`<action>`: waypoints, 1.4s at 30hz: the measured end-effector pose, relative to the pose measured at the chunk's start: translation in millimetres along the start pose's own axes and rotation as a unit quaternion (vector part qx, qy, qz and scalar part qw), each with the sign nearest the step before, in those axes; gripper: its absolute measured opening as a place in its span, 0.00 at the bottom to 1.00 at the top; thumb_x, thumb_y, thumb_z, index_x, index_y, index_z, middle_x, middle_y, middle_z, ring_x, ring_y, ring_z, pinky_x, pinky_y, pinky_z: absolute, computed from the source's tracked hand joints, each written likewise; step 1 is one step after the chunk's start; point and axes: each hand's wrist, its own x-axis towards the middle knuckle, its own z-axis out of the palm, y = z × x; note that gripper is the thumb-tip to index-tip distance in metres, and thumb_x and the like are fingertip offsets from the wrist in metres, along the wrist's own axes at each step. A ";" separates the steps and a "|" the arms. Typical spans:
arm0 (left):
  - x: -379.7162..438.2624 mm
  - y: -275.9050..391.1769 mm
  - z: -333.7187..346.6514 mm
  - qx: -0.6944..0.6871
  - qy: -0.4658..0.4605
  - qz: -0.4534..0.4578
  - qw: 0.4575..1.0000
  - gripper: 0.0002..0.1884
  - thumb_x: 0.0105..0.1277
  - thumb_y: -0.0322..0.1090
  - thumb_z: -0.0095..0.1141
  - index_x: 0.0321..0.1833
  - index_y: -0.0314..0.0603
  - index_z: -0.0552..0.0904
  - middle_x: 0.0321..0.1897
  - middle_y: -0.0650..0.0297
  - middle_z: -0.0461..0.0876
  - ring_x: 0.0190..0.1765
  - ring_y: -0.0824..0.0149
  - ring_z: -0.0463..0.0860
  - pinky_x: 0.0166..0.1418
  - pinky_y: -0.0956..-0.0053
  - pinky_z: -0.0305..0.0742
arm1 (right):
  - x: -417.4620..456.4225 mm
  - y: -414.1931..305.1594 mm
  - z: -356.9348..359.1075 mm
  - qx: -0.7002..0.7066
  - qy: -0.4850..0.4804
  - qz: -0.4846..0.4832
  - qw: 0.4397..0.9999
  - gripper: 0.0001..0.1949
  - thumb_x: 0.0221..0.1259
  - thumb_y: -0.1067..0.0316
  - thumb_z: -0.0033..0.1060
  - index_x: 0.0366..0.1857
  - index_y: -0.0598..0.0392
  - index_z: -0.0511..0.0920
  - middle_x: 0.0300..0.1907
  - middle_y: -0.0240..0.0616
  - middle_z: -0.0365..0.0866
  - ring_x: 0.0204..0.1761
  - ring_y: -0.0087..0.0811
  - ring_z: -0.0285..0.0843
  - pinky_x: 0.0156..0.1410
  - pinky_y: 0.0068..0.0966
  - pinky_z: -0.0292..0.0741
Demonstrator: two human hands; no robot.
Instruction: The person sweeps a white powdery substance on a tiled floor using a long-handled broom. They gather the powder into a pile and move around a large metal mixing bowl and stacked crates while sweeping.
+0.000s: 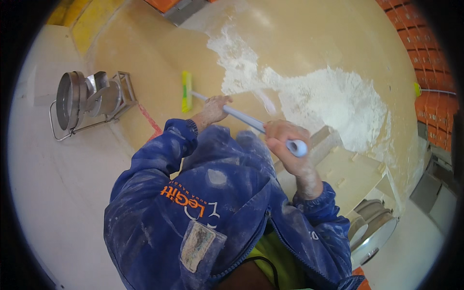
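A broom's pale blue-grey handle (pixel 246 119) slants across in front of my body. My left hand (pixel 215 109), dusted white, is closed around its lower part. Near the top end, with the hollow tip showing, my right hand (pixel 288 139) grips the same handle. The bright yellow-green broom head (pixel 186 92) rests on the tan floor (pixel 156 65), ahead and to the left. A wide patch of white powder (pixel 326 98) lies spread over the floor beyond my hands and to the right, apart from the broom head.
A metal machine on a tubular frame (pixel 96 101) stands at left by the white wall (pixel 65 185). Close on my right is a cream-coloured cabinet-like unit (pixel 348 170) with round metal parts (pixel 377 228) beside it. Stacked orange crates (pixel 424 58) line the far right.
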 end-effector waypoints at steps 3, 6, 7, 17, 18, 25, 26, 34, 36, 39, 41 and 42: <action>29.6 59.2 32.6 -0.124 -0.016 0.078 0.989 0.09 0.61 0.30 0.55 0.44 0.46 0.80 0.39 0.57 0.83 0.47 0.52 0.81 0.52 0.61 0.76 | 4.4 -50.2 -24.2 -0.076 0.008 0.005 0.997 0.12 0.49 0.79 0.59 0.13 0.55 0.69 0.17 0.36 0.71 0.23 0.36 0.73 0.40 0.36 0.75; 66.5 123.9 50.9 -0.243 -0.010 0.174 0.954 0.07 0.60 0.31 0.56 0.41 0.46 0.81 0.37 0.58 0.83 0.46 0.53 0.81 0.52 0.61 0.76 | 20.0 -87.5 -37.0 -0.124 0.013 -0.005 0.992 0.12 0.45 0.78 0.59 0.11 0.53 0.67 0.14 0.35 0.68 0.19 0.37 0.71 0.36 0.35 0.76; 80.6 136.4 59.1 -0.270 -0.026 0.189 0.944 0.06 0.60 0.32 0.56 0.40 0.46 0.81 0.37 0.58 0.83 0.45 0.54 0.81 0.52 0.62 0.76 | 28.3 -95.6 -36.2 -0.147 0.012 0.006 0.989 0.12 0.43 0.78 0.59 0.11 0.53 0.67 0.13 0.35 0.67 0.18 0.37 0.71 0.35 0.34 0.76; 161.9 134.5 10.6 -0.333 -0.124 0.328 0.875 0.06 0.66 0.38 0.55 0.42 0.48 0.77 0.27 0.58 0.80 0.35 0.53 0.81 0.43 0.59 0.75 | 149.1 -98.4 28.8 -0.311 -0.103 -0.023 0.945 0.14 0.39 0.76 0.64 0.10 0.51 0.66 0.14 0.35 0.68 0.17 0.35 0.70 0.33 0.31 0.78; 162.4 149.4 -26.8 -0.341 -0.158 0.322 0.869 0.07 0.66 0.38 0.55 0.42 0.48 0.75 0.26 0.57 0.79 0.34 0.52 0.81 0.42 0.58 0.75 | 157.4 -118.6 36.7 -0.307 -0.045 -0.071 0.948 0.14 0.41 0.75 0.65 0.11 0.51 0.66 0.14 0.32 0.69 0.17 0.33 0.70 0.34 0.29 0.79; 142.1 32.6 -182.5 -0.267 -0.113 0.139 0.947 0.08 0.63 0.34 0.56 0.43 0.47 0.72 0.24 0.56 0.78 0.31 0.51 0.82 0.36 0.59 0.74 | 212.4 -112.1 12.5 -0.065 -0.005 -0.229 0.971 0.11 0.52 0.67 0.63 0.17 0.50 0.71 0.17 0.28 0.74 0.20 0.27 0.73 0.34 0.27 0.78; 145.4 1.1 -198.0 -0.228 -0.083 0.118 0.963 0.08 0.62 0.32 0.56 0.43 0.46 0.74 0.26 0.56 0.80 0.34 0.51 0.83 0.37 0.59 0.75 | 216.7 -86.6 9.7 -0.081 0.040 -0.158 0.983 0.10 0.53 0.70 0.62 0.18 0.52 0.72 0.21 0.30 0.75 0.24 0.28 0.73 0.36 0.28 0.76; 166.0 -156.0 -137.5 -0.161 -0.029 0.138 0.977 0.08 0.58 0.29 0.55 0.40 0.43 0.80 0.36 0.56 0.82 0.44 0.53 0.81 0.49 0.62 0.76 | 254.3 42.6 39.0 -0.045 0.041 -0.020 0.998 0.10 0.55 0.79 0.56 0.17 0.58 0.69 0.22 0.38 0.75 0.26 0.37 0.73 0.39 0.33 0.73; 182.7 -104.3 -112.4 -0.260 -0.069 0.149 0.952 0.08 0.57 0.28 0.58 0.39 0.42 0.81 0.34 0.56 0.82 0.42 0.55 0.81 0.47 0.66 0.76 | 252.6 0.9 38.0 -0.119 0.064 -0.015 0.991 0.12 0.53 0.75 0.57 0.14 0.57 0.68 0.16 0.38 0.70 0.19 0.38 0.69 0.36 0.35 0.73; 199.1 -33.5 -76.7 -0.318 -0.034 0.231 0.919 0.04 0.59 0.32 0.57 0.36 0.47 0.81 0.31 0.61 0.81 0.40 0.58 0.81 0.45 0.66 0.76 | 256.0 -39.2 46.5 -0.173 0.065 0.031 0.982 0.13 0.50 0.73 0.58 0.12 0.55 0.68 0.15 0.38 0.70 0.18 0.37 0.69 0.34 0.36 0.73; 208.9 1.7 -55.6 -0.351 -0.037 0.242 0.904 0.03 0.59 0.33 0.57 0.35 0.49 0.81 0.31 0.62 0.81 0.40 0.58 0.82 0.45 0.66 0.76 | 256.7 -45.9 53.7 -0.236 0.061 0.049 0.969 0.13 0.50 0.73 0.58 0.11 0.55 0.68 0.14 0.39 0.69 0.17 0.37 0.69 0.34 0.35 0.73; 213.2 9.9 -44.6 -0.355 -0.035 0.244 0.902 0.03 0.59 0.34 0.58 0.35 0.49 0.81 0.30 0.62 0.81 0.39 0.58 0.82 0.44 0.65 0.76 | 260.0 -38.8 57.7 -0.281 0.021 0.037 0.959 0.12 0.47 0.74 0.62 0.13 0.54 0.69 0.15 0.37 0.69 0.18 0.35 0.70 0.35 0.35 0.74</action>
